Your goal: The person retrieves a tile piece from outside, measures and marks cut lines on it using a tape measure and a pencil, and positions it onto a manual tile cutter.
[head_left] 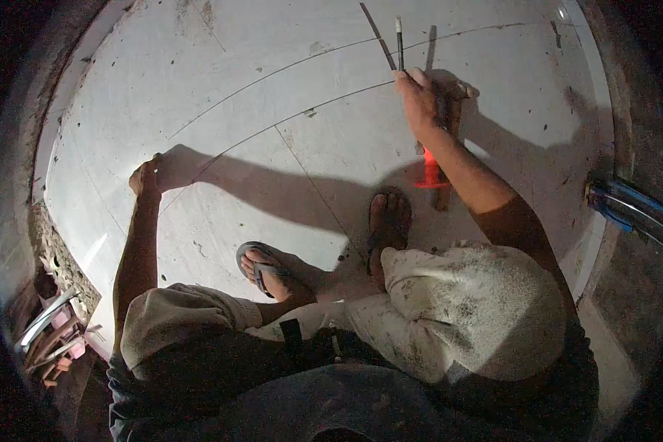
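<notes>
On the pale floor surface (221,184), a barefaced sweep of thin drawn lines runs beneath two hands that are well apart. Far out in front, the right hand (418,103) has its fingers closed around a slim dark pen-like rod (400,48), which stands out past the fingers, its whitish end pointing away from the person. Whether that rod touches the surface is hard to tell. Just beside it, a narrow dark strip (376,35) slants toward the same fingers; whether they grip it too is unclear. The hand is near the right part of two curved lines, the upper one (272,71) and the lower one (339,97), and a straight line (309,173) runs from the lower curve toward the feet.

Away on the other side, the left hand (146,175) is lowered near the surface with curled fingers, apparently as a prop; whether it holds anything cannot be told.

Under and beside the right forearm are a brown strip (440,199) and a red piece (430,173), close enough to hinder a sweep of that arm. The right foot (389,217) and the left foot (265,276), both in sandals, stand on the surface, and the arm's broad shadow darkens part of the lower curve. A blue-edged tool (626,208) is at the right border, and scrap pieces (55,335) are heaped at the lower left.
</notes>
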Demonstrator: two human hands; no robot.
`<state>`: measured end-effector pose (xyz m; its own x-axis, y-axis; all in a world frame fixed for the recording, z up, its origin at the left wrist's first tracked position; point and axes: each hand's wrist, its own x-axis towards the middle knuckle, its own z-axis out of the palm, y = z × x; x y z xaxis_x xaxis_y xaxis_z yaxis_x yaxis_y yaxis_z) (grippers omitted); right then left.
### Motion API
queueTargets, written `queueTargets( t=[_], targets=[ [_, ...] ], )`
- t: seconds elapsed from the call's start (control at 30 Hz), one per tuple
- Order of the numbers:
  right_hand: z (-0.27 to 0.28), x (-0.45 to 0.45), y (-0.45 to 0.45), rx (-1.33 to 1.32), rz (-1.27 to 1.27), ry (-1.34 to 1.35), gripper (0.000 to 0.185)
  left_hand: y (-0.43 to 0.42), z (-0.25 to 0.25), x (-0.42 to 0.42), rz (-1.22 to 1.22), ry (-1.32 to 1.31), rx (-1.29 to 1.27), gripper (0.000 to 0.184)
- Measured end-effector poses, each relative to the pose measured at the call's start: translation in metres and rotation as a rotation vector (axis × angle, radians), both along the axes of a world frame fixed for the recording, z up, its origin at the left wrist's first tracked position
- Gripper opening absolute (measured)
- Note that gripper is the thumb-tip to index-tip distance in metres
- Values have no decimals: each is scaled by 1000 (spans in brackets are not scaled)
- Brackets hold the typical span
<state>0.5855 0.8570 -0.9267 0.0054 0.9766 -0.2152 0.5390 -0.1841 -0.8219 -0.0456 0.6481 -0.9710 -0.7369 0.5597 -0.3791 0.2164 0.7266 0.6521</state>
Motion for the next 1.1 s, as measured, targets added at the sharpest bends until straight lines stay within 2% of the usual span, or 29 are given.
queueTargets(
  t=[0.03,0.1,0.2,0.23,0.27,0.33,0.37,0.47,0.5,0.57,0.6,0.67,0.7,0.8,0.83,0.93,0.97,1.0,1.03,1.1],
  targets=[
    [1,1,-1,-3,-13,-18,30,2,1,-1,-42,18,-32,46],
    [32,-13,-6,-19,-77,-37,29,18,-1,8,-110,160,87,48],
    [1,-5,-2,211,-9,66,26,35,6,49,-188,403,244,55],
    [-31,5,1,193,26,70,28,48,30,83,-351,524,263,50],
    [-18,-4,3,130,117,47,28,66,57,122,-517,641,280,46],
    [28,-23,-6,-2,286,-13,28,84,70,168,-619,358,373,45],
    [22,-29,1,238,262,-172,27,90,79,190,-687,392,322,46],
    [34,-51,54,282,270,-320,30,98,78,222,-818,442,191,52],
    [16,-53,76,303,260,-347,31,98,69,222,-866,482,109,57],
    [-26,-46,114,342,244,-400,33,96,74,228,-862,572,137,56],
    [-23,-46,118,305,279,-366,34,94,75,229,-858,614,149,55],
    [-16,-48,126,224,355,-298,37,92,72,222,-877,534,147,58],
    [-24,-50,123,349,296,-223,35,90,69,220,-862,506,143,58],
    [4,-55,114,197,355,-293,33,87,69,218,-849,450,160,59],
    [-22,-44,124,242,342,-244,31,87,71,219,-850,436,172,59],
    [7,-39,105,355,335,-282,32,90,80,227,-846,405,186,58],
    [21,-35,97,375,357,-253,32,93,70,226,-848,367,304,41],
    [31,-35,87,397,399,-204,33,94,98,240,-830,284,271,21],
    [34,-37,71,271,327,-136,33,88,95,245,-834,263,343,10],
    [43,-33,52,-45,508,-60,34,75,87,257,-878,142,398,17]
  ],
)
